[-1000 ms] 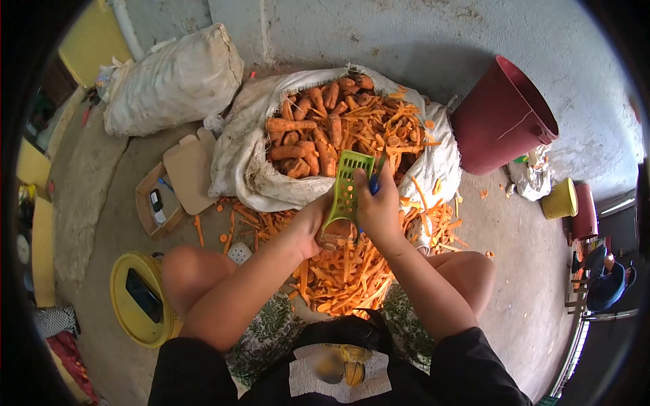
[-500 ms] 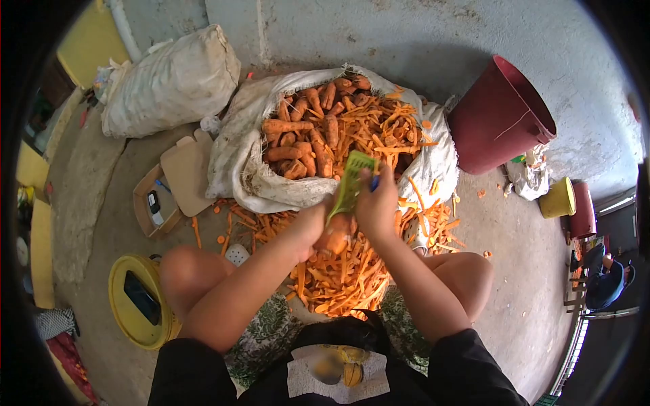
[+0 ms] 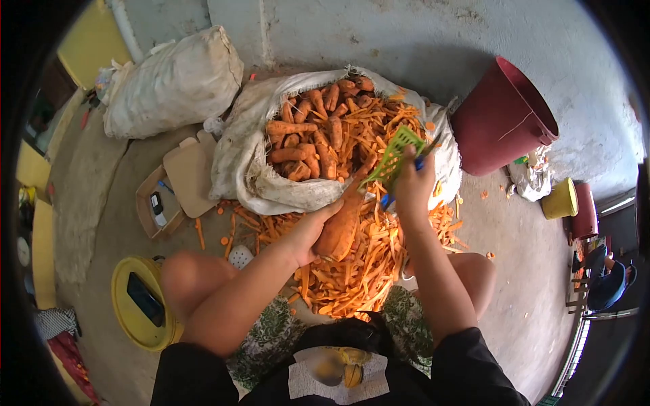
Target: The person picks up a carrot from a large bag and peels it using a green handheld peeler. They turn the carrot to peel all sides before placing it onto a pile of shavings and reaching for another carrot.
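Observation:
My left hand (image 3: 313,233) is wrapped round the thick end of a large carrot (image 3: 340,227), whose narrow end points up toward the sack. In my right hand (image 3: 414,186) is a green slotted peeler (image 3: 394,157), close beside the carrot's narrow end. Blue parts and a dark, thin tip show around the same fist. Under both hands lies a heap of carrot peelings (image 3: 355,277). Just beyond them, an open white sack (image 3: 233,166) holds unpeeled carrots (image 3: 325,152) on its left and more peelings on its right.
A full white sack (image 3: 172,84) leans at the back left, near an open cardboard box (image 3: 145,216). Beside my left knee stands a yellow bucket (image 3: 122,311) with a phone (image 3: 145,299) on its lid. A dark red bin (image 3: 491,122) tilts by the wall. Another person (image 3: 609,281) sits far right.
My right hand has moved up and right with the peeler, away from the carrot's thick end. More of the carrot shows now, its narrow end tipped toward the sack.

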### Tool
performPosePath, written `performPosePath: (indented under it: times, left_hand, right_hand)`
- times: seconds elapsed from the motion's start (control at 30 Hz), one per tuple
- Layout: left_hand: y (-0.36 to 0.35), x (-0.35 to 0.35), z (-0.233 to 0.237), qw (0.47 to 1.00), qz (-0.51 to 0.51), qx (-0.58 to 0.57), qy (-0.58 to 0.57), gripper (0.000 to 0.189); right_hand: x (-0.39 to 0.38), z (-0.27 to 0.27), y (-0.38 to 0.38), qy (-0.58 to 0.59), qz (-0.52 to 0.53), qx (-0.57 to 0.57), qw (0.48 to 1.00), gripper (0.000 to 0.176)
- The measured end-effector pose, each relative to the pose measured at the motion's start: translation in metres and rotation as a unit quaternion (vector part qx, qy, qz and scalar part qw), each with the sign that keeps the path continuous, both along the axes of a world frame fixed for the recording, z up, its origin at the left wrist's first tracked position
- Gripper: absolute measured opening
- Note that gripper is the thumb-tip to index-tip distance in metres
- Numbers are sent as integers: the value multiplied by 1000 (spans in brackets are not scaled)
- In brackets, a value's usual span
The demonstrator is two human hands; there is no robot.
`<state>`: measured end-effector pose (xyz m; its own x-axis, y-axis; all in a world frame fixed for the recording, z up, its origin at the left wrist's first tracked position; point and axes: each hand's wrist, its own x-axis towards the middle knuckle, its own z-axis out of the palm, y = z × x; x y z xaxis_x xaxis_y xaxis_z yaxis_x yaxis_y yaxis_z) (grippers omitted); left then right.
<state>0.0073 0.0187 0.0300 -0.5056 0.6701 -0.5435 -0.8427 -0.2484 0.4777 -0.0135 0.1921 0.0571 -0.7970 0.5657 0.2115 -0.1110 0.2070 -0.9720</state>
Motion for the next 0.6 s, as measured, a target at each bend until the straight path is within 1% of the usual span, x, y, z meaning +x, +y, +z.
performPosePath:
  times: [0.07, 0.1, 0.13, 0.17, 0.27, 0.33, 0.43, 0.5, 0.53, 0.6]
  left_hand:
    - [3, -3, 1, 1000, 7, -6, 13, 42]
    - [0, -3, 2, 1000, 16, 4, 21, 41]
    - [-4, -4, 2, 999, 25, 13, 28, 41]
    - [-7, -7, -8, 997, 49, -8, 56, 43]
    - [-14, -10, 8, 996, 75, 0, 51, 46]
    - [-16, -12, 8, 997, 61, 19, 48, 48]
    - [-15, -13, 8, 997, 56, 29, 50, 48]
    - [-11, -12, 8, 998, 51, 31, 15, 45]
    - [-7, -12, 5, 998, 51, 31, 14, 45]
    - [1, -10, -1, 995, 89, 45, 24, 42]
  right_hand:
    - [6, 1, -10, -17, 23, 103, 994, 23]
    - [6, -4, -8, -7, 18, 175, 984, 26]
    - [4, -9, -4, -8, 19, 175, 984, 26]
    - [1, -13, 1, -22, 13, 173, 985, 27]
    - [2, -14, 3, -33, 3, 175, 984, 27]
    - [2, -14, 4, -31, -5, 181, 983, 27]
    - [3, -12, 5, -35, -19, 155, 987, 24]
    - [6, -3, -2, -3, 28, -24, 999, 21]
    - [7, -3, -7, -4, 28, -23, 999, 21]
    - [12, -4, -19, 3, 68, -116, 991, 17]
